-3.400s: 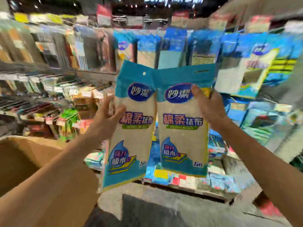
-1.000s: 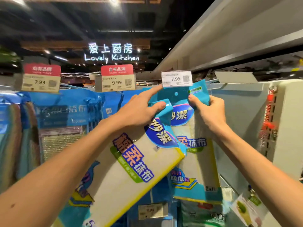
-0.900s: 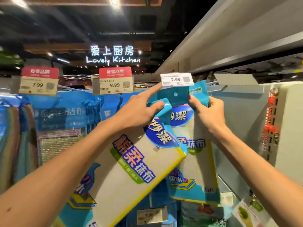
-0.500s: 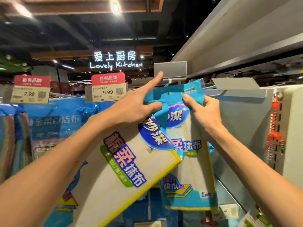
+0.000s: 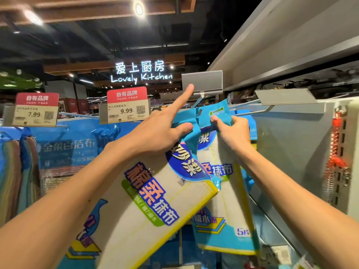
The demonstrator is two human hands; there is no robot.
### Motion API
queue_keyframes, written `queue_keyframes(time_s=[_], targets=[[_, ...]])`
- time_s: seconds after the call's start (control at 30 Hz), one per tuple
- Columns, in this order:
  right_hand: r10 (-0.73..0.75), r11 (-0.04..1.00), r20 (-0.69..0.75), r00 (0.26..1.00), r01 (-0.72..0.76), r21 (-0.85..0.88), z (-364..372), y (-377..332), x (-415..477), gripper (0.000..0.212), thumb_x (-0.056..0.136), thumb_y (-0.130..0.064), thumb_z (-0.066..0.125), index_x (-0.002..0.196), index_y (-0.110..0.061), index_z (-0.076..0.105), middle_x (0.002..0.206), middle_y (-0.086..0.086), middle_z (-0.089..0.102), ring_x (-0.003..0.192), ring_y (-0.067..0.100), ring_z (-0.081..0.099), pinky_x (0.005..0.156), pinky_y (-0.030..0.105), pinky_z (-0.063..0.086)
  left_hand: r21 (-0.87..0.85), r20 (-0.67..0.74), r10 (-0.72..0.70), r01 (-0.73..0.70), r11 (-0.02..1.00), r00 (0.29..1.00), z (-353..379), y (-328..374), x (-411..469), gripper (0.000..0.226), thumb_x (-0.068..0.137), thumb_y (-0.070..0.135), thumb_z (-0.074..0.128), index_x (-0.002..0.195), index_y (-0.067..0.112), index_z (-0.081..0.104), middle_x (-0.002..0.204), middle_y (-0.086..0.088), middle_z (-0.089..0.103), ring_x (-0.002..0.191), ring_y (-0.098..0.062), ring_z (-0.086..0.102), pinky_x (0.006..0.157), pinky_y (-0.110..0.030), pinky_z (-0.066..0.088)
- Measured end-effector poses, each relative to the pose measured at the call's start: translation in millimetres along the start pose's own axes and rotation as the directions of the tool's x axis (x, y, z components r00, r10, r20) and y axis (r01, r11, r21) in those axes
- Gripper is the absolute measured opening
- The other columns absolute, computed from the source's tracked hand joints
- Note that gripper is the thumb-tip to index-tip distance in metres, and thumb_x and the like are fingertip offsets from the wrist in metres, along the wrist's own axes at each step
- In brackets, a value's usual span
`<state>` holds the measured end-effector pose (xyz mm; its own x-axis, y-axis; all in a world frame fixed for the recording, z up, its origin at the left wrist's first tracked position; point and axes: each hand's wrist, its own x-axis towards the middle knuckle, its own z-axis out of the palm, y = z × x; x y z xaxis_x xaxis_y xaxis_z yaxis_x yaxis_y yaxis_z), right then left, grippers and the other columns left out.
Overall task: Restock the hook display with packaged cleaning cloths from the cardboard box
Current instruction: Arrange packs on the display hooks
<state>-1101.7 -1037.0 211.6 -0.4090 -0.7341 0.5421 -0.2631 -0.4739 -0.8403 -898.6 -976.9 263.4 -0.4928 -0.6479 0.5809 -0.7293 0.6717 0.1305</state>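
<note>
item: upright pack (image 5: 227, 195) of cleaning cloths. long axis vertical, its blue header (image 5: 215, 113) uppermost and crumpled, right at the end of the hook (image 5: 196, 102). we cannot tell whether the hang hole is on the wire yet; a slit shows in the header just below the wire end.

held by: right hand (image 5: 233, 134), fingers curled tight and pinching the header's right part from below the hook. this is the nearer hand to the hole and, we judge, the one that must guide it.

item: tilted pack (image 5: 147, 206), long axis running from low left to high right, its top corner overlapping the front of the upright pack. it is not on any hook.

held by: left hand (image 5: 155, 136), thumb (image 5: 184, 127) and lower fingers clamped on the tilted pack's header, index finger (image 5: 182, 100) straight and pointing up, its tip at the lower left corner of the price-tag holder (image 5: 202, 80), which stands flipped upward above the hook.

relation noted: the hook's free end points toward us and slightly down. we judge the header must travel away from us, along the wire, with the tag holder raised out of the way.

nearby: hung packs (image 5: 68, 148) to the left; a bare neighbouring hook (image 5: 252, 113) to the right.
</note>
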Motion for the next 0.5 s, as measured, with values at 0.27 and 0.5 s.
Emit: queue_keyframes(time_s=[0.27, 0.5], targets=[[-0.003, 0.985, 0.048, 0.999, 0.011, -0.175, -11, 14, -12, 0.055, 0.081, -0.054, 0.073, 0.119, -0.019, 0.053, 0.103, -0.004, 0.06, 0.093, 0.015, 0.058, 0.079, 0.031, 0.046, -0.019, -0.037, -0.034, 0.033, 0.999, 0.999, 5, 4, -4, 0.079, 0.101, 0.038, 0.051, 0.149, 0.058, -0.009, 0.103, -0.003, 0.064, 0.066, -0.003, 0.054, 0.068, -0.029, 0.039], [0.111, 0.981, 0.171, 0.979, -0.136, 0.141, -45, 9, -85, 0.057, 0.073, -0.068, 0.058, 0.082, -0.012, 0.064, 0.066, -0.002, 0.06, 0.055, 0.007, 0.049, 0.049, 0.022, 0.04, -0.13, -0.098, -0.062, 0.049, 0.99, 0.993, 11, 7, -3, 0.07, 0.103, 0.033, 0.046, 0.149, 0.06, 0.001, 0.135, -0.009, 0.059, 0.074, -0.01, 0.053, 0.074, -0.031, 0.035]])
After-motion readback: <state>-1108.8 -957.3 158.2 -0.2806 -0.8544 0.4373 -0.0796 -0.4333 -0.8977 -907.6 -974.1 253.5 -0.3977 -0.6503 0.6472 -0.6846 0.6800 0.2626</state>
